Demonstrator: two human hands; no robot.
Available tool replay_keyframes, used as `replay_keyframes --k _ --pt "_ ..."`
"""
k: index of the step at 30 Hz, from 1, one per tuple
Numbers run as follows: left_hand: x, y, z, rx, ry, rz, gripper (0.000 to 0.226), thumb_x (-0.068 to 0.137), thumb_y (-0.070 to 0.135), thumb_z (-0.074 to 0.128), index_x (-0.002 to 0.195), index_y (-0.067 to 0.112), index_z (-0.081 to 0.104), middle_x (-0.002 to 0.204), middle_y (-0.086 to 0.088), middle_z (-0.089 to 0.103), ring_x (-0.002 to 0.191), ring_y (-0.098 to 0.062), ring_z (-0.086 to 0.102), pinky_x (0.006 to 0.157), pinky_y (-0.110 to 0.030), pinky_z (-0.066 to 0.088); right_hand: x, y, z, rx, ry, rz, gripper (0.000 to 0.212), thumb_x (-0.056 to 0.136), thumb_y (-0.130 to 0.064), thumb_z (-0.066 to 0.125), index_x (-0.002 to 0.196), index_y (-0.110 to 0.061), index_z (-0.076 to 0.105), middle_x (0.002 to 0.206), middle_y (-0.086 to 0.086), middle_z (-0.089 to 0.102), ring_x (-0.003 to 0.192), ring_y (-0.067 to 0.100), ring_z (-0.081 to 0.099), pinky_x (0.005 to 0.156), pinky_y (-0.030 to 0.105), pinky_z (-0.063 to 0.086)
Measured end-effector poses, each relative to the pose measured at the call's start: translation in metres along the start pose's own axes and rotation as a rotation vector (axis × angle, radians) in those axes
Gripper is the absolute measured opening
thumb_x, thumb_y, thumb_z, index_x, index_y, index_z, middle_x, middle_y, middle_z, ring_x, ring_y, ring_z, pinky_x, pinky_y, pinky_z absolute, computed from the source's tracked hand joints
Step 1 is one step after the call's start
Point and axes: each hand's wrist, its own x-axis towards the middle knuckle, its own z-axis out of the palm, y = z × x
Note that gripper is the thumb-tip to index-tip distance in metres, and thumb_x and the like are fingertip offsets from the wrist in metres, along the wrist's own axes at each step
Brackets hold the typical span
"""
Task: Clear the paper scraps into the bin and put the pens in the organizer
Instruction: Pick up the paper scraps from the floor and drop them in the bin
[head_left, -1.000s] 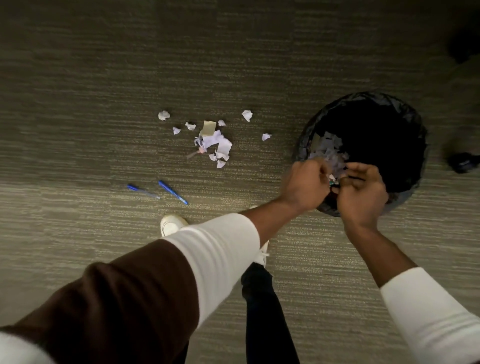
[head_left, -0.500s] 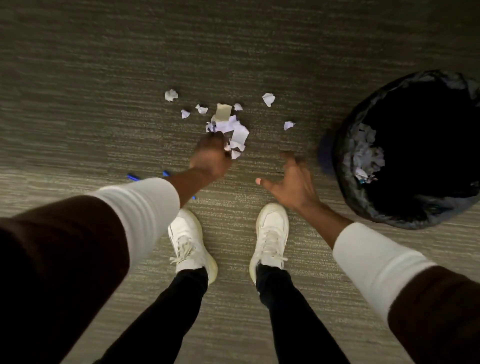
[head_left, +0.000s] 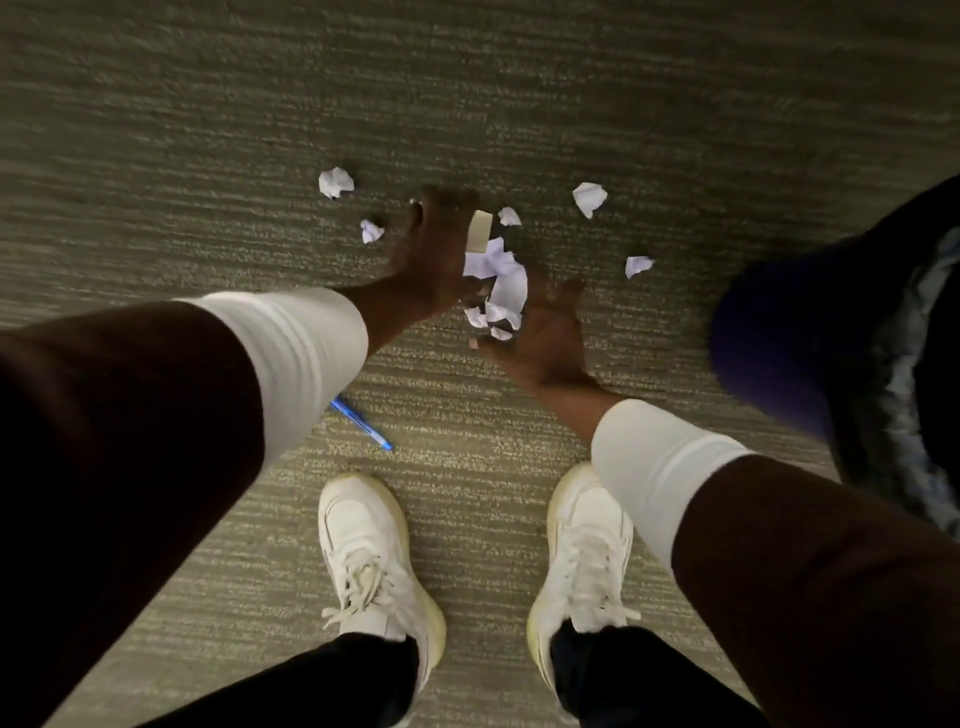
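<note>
Head view, looking down at a carpeted floor (head_left: 156, 156). A blue pen (head_left: 361, 422) lies near the left sleeve (head_left: 301, 353). The left hand (head_left: 431, 260), fingers spread open, presses against the left side of a pile of paper scraps (head_left: 498, 283). The right hand (head_left: 545, 338), also open, cups the pile's near-right side; neither grips anything. Loose scraps lie around. The bin (head_left: 857, 364) stands at right. No writing is legible.

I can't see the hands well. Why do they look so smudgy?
In the head view the room is dim and both hands are moving, so the left hand and right hand smear; the paper scraps and shoes stay fairly sharp.
</note>
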Motion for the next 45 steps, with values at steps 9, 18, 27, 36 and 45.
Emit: replay_keyframes --k 9,18,27,36,45 --pt "0.006 -0.011 0.017 0.125 0.029 0.191 0.054 0.093 0.013 0.067 0.146 0.016 0.055 0.161 -0.030 0.028 0.142 -0.049 0.040 0.111 -0.051 0.048 0.022 -0.018 0.030 -0.138 0.072 -0.023 0.091 0.081 -0.040 0.084 0.155 -0.020 0.035 0.146 0.030 0.034 0.114 0.041 0.062 0.093 0.040 0.056" --pt "-0.005 -0.012 0.013 0.096 0.070 0.247 0.033 0.087 0.002 0.064 0.118 -0.010 0.069 0.134 -0.033 0.058 0.120 -0.053 0.058 0.105 -0.049 0.047 0.033 -0.018 0.026 -0.131 0.090 -0.033 0.028 0.093 -0.005 0.067 0.118 -0.017 0.074 0.138 0.017 0.053 0.106 0.036 0.068 0.095 0.038 0.056" --pt "-0.044 0.011 -0.017 -0.083 0.097 0.100 0.018 0.086 0.006 0.068 0.100 0.003 0.080 0.120 -0.022 0.067 0.112 -0.040 0.063 0.092 -0.041 0.045 -0.026 0.007 -0.018 -0.009 0.097 0.169 0.018 0.085 -0.004 0.074 0.098 -0.013 0.082 0.108 0.009 0.078 0.101 0.024 0.073 0.080 0.009 0.043" --pt "-0.131 0.099 -0.062 -0.260 0.057 0.069 0.020 0.084 0.004 0.072 0.102 0.006 0.080 0.113 -0.017 0.069 0.108 -0.035 0.065 0.090 -0.039 0.052 -0.142 -0.007 -0.110 0.035 0.108 0.268 0.032 0.082 -0.003 0.078 0.104 -0.026 0.083 0.111 0.012 0.068 0.094 0.030 0.071 0.092 0.032 0.055" --pt "-0.174 0.218 -0.107 -0.404 0.086 0.071 0.012 0.082 0.007 0.073 0.093 0.003 0.078 0.103 -0.017 0.070 0.093 -0.034 0.068 0.080 -0.038 0.052 -0.177 -0.017 -0.216 0.103 0.318 0.298 0.032 0.082 -0.007 0.080 0.109 -0.023 0.082 0.108 0.012 0.072 0.093 0.027 0.071 0.081 0.021 0.043"
